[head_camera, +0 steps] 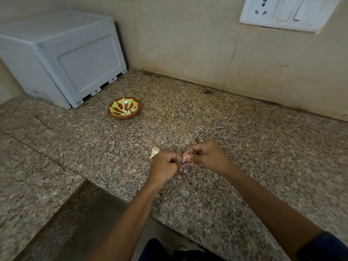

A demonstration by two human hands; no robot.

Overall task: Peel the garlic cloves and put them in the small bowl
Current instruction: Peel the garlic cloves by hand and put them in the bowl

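Above the counter (244,147), both hands (165,164) (205,155) pinch one garlic clove (185,158)

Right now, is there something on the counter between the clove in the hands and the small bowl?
Nothing visible stands in the way. Both hands pinch the clove, and only bare counter lies between it and the small bowl. The garlic piece lies beside the left hand, off that line.

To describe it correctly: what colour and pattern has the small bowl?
In the head view, the small bowl is reddish-brown with pale green petal-like shapes inside.
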